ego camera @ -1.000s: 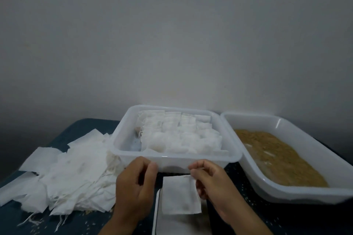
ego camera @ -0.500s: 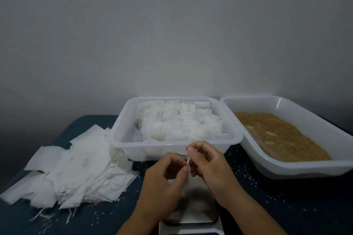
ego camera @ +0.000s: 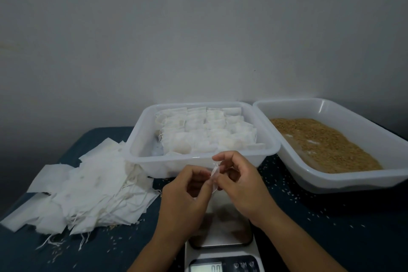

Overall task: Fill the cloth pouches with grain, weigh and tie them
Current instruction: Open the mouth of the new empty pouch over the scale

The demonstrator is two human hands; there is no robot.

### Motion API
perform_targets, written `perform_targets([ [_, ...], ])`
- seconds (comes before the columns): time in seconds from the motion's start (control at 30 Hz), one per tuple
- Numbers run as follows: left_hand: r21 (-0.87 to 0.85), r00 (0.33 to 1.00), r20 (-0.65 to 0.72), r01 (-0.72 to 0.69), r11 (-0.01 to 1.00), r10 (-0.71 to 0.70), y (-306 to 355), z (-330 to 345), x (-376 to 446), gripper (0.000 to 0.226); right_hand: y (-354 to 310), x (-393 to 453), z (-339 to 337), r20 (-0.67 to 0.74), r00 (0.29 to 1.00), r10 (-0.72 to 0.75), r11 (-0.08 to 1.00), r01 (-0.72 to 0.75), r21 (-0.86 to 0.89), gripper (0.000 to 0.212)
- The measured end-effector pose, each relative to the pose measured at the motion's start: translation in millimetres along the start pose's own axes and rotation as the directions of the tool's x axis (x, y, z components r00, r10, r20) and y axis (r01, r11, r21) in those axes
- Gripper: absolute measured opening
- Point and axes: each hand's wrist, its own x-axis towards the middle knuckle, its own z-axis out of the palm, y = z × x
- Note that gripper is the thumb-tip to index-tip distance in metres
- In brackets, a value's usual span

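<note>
A small cloth pouch (ego camera: 214, 175) is pinched between the left hand (ego camera: 187, 196) and right hand (ego camera: 240, 185) above the scale (ego camera: 223, 247), near the tub's (ego camera: 198, 161) front rim.

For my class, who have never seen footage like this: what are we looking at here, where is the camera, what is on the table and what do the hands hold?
There is no machine here. A person wears a camera on the head, so the single view looks forward and down at their own two bare hands.

The left hand and the right hand meet above a small kitchen scale. Together their fingers pinch a small white cloth pouch at its top edge.

On the dark blue table lie a loose pile of empty pouches at the left, a clear tub of packed pouches in the middle, and a white tray of brown grain at the right. Stray grains are scattered over the table. The scale's display is lit, but its reading is too blurred to trust.
</note>
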Motion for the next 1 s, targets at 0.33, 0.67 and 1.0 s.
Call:
perform_targets([
  [0.33,0.179,0.975,-0.215,-0.024,0.984,0.063,5.1,-4.4,2.3,0.027,-3.4,-6.9,0.0,0.1,0.919,-0.381,0.76,0.373,-0.532,0.022],
  [0.67,0.065,0.985,-0.163,-0.046,0.997,0.056,3.8,-13.8,5.0,0.021,-10.2,-4.1,-14.8,0.424,0.812,-0.4,0.44,0.576,-0.689,0.027],
  [1.0,-0.092,0.834,0.539,0.2,0.975,-0.121,7.7,-38.5,20.6,0.066,-33.7,-4.1,-33.8,0.452,0.876,-0.168,0.832,0.372,-0.412,0.015],
])
